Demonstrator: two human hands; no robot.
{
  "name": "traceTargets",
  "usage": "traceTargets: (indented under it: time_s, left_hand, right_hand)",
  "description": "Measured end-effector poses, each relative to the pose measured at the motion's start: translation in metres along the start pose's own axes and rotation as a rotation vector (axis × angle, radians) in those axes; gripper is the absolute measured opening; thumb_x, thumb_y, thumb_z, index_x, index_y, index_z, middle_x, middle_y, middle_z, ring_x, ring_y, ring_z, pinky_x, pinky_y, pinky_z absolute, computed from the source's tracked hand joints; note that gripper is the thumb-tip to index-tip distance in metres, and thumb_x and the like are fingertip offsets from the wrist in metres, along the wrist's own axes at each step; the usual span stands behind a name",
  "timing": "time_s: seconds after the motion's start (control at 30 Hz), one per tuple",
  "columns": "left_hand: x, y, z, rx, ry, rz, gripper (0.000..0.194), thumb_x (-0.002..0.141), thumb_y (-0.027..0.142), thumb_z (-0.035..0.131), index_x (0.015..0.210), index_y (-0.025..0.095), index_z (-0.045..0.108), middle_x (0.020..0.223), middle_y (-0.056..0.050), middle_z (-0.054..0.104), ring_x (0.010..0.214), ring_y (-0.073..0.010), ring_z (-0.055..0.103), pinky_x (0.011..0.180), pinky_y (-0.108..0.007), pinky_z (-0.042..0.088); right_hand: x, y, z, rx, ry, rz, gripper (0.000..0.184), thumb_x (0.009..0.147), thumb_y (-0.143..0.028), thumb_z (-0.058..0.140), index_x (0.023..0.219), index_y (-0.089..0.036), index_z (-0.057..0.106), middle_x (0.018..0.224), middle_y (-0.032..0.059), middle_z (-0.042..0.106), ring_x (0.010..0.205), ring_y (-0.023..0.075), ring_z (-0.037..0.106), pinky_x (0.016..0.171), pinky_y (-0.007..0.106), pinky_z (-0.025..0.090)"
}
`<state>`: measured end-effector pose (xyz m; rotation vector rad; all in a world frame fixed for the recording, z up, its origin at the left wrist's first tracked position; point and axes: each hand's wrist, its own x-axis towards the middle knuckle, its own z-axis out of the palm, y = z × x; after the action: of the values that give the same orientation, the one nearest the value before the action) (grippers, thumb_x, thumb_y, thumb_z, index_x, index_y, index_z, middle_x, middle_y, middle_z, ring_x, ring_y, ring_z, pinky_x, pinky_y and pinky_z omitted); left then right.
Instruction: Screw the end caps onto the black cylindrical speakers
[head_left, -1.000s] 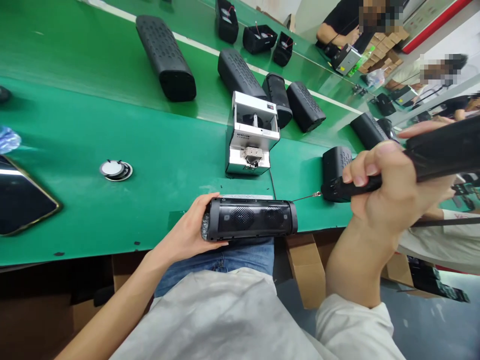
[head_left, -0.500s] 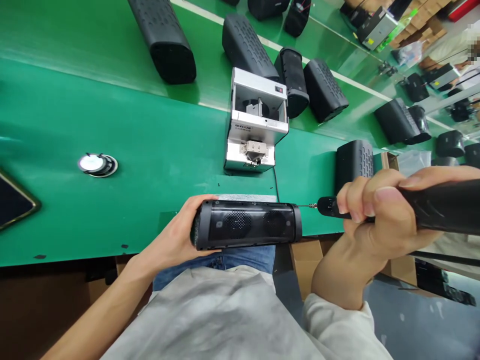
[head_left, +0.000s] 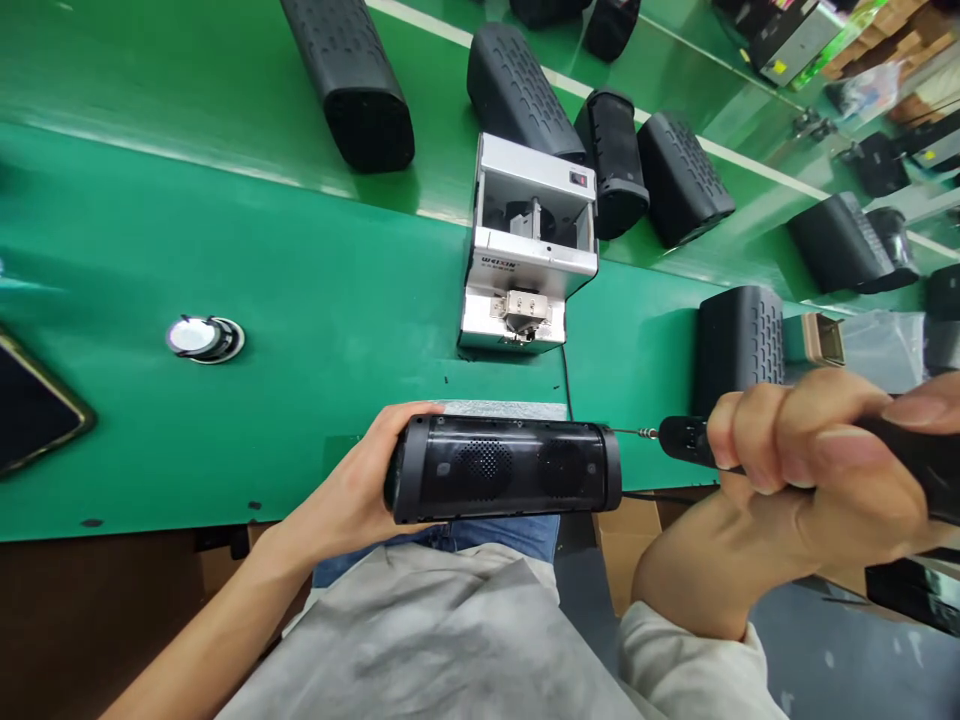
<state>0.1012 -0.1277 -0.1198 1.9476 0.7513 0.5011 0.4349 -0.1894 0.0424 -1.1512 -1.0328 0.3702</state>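
Note:
My left hand [head_left: 375, 470] grips the left end of a black speaker [head_left: 525, 468], which lies on its side at the bench's front edge. Two round grilles show through its glossy face. In my right hand [head_left: 817, 470] is a black electric screwdriver [head_left: 686, 441], fingers wrapped round its body. Its thin bit points left and reaches the speaker's right end cap near the upper corner; whether the tip sits in a screw is too small to tell. A grey cloth-like pad [head_left: 502, 409] shows behind the speaker.
A silver screw feeder [head_left: 536, 265] stands behind the speaker. Several black speaker housings [head_left: 367, 120] line the green conveyor at the back. Another housing [head_left: 739, 345] stands on the right, beside a small tan box [head_left: 819, 338]. Leftward lie a small round part [head_left: 204, 338] and a dark gold-edged panel [head_left: 37, 410].
The whole view has shifted slightly, so most things appear further right and the speaker a little lower. Both hands keep their holds, and the bit still meets the speaker's right end.

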Motion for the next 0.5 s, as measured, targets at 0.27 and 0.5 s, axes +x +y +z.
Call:
traceTargets:
  time_s: [0.27, 0.5]
  left_hand:
    - [0.001, 0.003, 0.0, -0.019, -0.009, -0.006, 0.099, 0.092, 0.046, 0.095, 0.169, 0.033, 0.035, 0.166, -0.016, 0.055, 0.15, -0.0409, 0.065, 0.127, -0.06, 0.058]
    - [0.0, 0.001, 0.005, -0.029, 0.029, 0.065, 0.1, 0.089, 0.037, 0.096, 0.169, 0.032, 0.035, 0.166, -0.016, 0.055, 0.154, -0.0418, 0.06, 0.132, -0.061, 0.053]
  right_hand:
    - [0.005, 0.009, 0.003, 0.047, -0.032, -0.067, 0.021, 0.071, -0.009, 0.071, 0.081, -0.026, 0.064, 0.052, -0.0131, 0.039, 0.033, 0.0075, 0.025, 0.034, 0.023, 0.034]
    - [0.037, -0.032, -0.028, 0.104, 0.046, 0.063, 0.075, 0.055, -0.05, 0.117, 0.066, -0.026, 0.047, 0.055, -0.0082, 0.035, 0.036, 0.0101, 0.029, 0.031, 0.032, 0.032]
